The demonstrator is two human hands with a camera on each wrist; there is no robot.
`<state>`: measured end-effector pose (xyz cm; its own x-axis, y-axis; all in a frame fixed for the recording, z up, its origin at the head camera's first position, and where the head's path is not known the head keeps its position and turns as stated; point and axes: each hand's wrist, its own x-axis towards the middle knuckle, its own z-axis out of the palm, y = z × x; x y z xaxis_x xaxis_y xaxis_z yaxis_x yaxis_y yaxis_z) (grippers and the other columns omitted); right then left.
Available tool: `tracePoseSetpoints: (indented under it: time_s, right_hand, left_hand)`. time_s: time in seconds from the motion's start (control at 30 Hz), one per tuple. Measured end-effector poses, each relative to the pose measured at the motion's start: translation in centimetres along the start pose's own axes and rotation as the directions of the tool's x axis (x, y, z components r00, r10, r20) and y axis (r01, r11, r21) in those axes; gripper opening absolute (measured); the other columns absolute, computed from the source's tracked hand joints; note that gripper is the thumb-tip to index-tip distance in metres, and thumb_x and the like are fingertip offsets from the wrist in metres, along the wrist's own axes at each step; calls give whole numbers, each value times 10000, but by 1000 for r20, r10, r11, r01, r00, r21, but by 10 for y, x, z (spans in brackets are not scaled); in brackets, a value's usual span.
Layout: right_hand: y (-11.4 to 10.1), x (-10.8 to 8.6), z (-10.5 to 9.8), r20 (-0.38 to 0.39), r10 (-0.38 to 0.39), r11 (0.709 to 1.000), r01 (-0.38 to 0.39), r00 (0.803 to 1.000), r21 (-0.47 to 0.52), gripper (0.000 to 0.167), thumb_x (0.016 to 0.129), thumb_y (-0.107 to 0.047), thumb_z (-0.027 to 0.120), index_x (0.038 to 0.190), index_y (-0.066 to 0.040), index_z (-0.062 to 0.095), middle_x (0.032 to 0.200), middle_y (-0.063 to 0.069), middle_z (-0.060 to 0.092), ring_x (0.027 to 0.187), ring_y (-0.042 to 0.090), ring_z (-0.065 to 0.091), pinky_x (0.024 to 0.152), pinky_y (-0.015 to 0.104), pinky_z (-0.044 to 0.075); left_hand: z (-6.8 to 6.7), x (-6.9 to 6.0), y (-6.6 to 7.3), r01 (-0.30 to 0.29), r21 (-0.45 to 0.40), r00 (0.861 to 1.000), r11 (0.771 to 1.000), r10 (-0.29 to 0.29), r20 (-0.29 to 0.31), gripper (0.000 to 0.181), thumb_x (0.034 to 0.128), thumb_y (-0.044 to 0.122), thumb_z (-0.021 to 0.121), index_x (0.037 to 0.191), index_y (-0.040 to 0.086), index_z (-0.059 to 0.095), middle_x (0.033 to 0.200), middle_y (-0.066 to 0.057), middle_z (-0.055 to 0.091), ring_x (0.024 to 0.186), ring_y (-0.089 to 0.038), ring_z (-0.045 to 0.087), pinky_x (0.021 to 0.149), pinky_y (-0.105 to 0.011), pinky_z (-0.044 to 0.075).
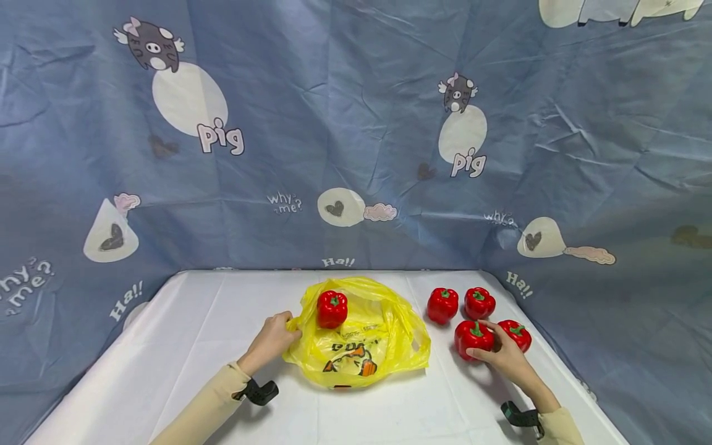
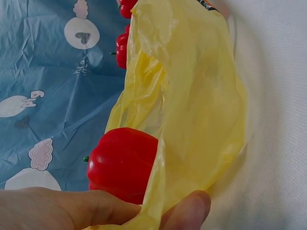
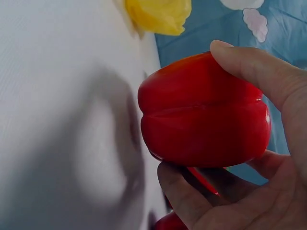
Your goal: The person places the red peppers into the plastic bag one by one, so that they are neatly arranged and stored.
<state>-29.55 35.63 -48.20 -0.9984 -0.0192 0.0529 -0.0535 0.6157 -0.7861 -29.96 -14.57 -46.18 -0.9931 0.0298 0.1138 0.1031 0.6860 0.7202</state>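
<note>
A yellow plastic bag (image 1: 384,352) with a printed cartoon lies spread on the table, its mouth turned up. One red bell pepper (image 1: 332,310) sits in the bag toward its left side. My left hand (image 1: 274,340) pinches the bag's left rim between thumb and fingers, as the left wrist view also shows beside the pepper (image 2: 122,165). To the right of the bag, my right hand (image 1: 503,355) grips another red bell pepper (image 1: 473,340). In the right wrist view, thumb and fingers span this pepper (image 3: 206,112), which casts a shadow on the cloth.
Close around the right hand are three more red bell peppers: one behind left (image 1: 442,305), one behind (image 1: 479,303) and one to the right (image 1: 516,335). White cloth (image 1: 222,321) covers the table. A blue printed curtain (image 1: 356,123) hangs along its back and sides.
</note>
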Motion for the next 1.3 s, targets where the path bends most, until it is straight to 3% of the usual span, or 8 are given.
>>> tracePoseSetpoints:
  time_s: [0.23,0.37,0.57,0.73,1.07,1.3]
  right_hand:
    - [-21,0,-2,-12,22,1000,-23,1000,-21,842,784,-418,758,1450,-130,330,1390,219,448,1167,370,526,902,458,520]
    - [-32,3,-3,-13,-7,999,6,1000,-34,823,781,-421,761,1443,-152,353,1390,197,458,1127,342,557,847,403,542]
    - [-48,9,0,2,-75,997,75,997,-2,804,771,-429,769,1441,-228,370,1425,154,445,1194,374,543,886,449,525]
    - [-60,13,5,18,-94,996,94,995,5,824,777,-424,764,1456,-210,348,1422,176,448,1212,381,529,906,472,516]
    - [-91,30,32,65,-166,985,163,984,48,809,738,-416,799,1422,-255,399,1381,138,502,1173,328,558,900,437,525]
    - [-113,45,58,109,-179,979,165,978,121,796,734,-399,806,1414,-262,415,1397,132,484,1147,300,562,920,420,520]
  left_hand:
    - [0,0,0,2,-7,1000,1000,-2,2,113,790,58,611,766,35,503,652,-33,407,567,-146,434,489,-247,340]
    - [-1,0,0,9,-14,1000,1000,-9,5,111,790,60,611,767,36,504,653,-33,413,564,-142,436,484,-242,341]
    - [0,0,1,18,-21,1000,1000,-18,13,107,792,59,608,773,35,506,653,-36,411,563,-143,437,483,-239,339]
    - [1,0,2,20,-19,1000,1000,-20,15,101,790,56,608,777,34,511,655,-39,418,565,-145,440,487,-237,340]
    - [1,-1,1,3,-11,1000,1000,-3,2,104,780,45,608,772,31,506,652,-34,404,569,-146,430,490,-245,333]
    - [2,-2,2,-3,-17,1000,1000,3,3,108,772,46,606,764,33,499,651,-31,391,572,-148,421,492,-246,326]
